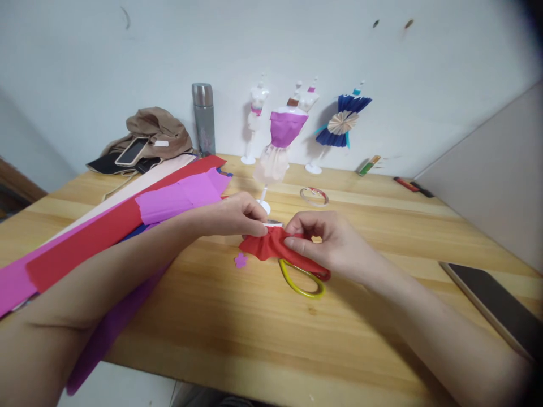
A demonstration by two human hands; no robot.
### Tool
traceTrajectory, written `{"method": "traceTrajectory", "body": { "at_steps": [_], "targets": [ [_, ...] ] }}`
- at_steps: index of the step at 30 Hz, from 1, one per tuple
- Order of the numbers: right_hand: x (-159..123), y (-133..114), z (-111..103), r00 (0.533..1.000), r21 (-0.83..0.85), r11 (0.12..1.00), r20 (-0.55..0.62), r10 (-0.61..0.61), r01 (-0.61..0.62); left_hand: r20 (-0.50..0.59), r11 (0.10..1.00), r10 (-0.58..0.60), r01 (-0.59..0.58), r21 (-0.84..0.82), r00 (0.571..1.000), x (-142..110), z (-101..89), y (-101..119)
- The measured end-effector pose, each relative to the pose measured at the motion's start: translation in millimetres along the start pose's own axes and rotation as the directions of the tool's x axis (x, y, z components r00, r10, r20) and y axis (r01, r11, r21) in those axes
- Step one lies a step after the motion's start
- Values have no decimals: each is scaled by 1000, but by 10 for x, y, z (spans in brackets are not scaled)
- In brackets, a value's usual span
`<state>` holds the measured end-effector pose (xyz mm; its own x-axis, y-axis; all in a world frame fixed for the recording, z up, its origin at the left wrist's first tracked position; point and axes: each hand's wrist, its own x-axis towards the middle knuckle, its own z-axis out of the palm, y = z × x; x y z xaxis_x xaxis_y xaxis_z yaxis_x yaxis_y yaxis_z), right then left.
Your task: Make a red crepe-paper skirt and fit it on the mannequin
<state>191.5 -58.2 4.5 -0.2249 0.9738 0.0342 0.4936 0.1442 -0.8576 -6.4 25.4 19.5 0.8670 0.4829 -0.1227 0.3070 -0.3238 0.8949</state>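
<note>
Between my two hands is a strip of red crepe paper (271, 244), gathered in folds along its top edge, where a white band of tape shows. My left hand (244, 216) pinches the gathered edge from the left, thumb and fingers pressed together. On the other side my right hand (320, 240) grips the same red paper between thumb and forefinger. Yellow-handled scissors (303, 288) lie on the table just below, partly covered by the paper. A small pink paper flower (240, 260) rests left of them.
Long crepe paper sheets (85, 251) cover the table's left side. Behind stand several mini mannequins, one in a purple top (288, 129), one in blue paper (343, 121). A tape roll (314, 196), a flask (204, 121), a brown cloth (159, 130) and a phone (487, 299) surround the work.
</note>
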Motion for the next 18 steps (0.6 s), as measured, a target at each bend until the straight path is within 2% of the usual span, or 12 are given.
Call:
{"method": "traceTrajectory", "body": {
  "at_steps": [6, 13, 18],
  "targets": [
    [-15, -13, 29, 1000, 0, 1000, 17, -1, 1, -12, 999, -2, 3, 52, 1000, 6, 23, -9],
    [-22, -18, 23, 1000, 18, 999, 7, -27, 26, -37, 983, 104, -97, 154, 994, 14, 47, -48],
    [-22, 14, 33, 1000, 90, 996, 11, -22, 21, -45, 965, 158, -144, 220, 986, 5, 78, -62]
  ]
}}
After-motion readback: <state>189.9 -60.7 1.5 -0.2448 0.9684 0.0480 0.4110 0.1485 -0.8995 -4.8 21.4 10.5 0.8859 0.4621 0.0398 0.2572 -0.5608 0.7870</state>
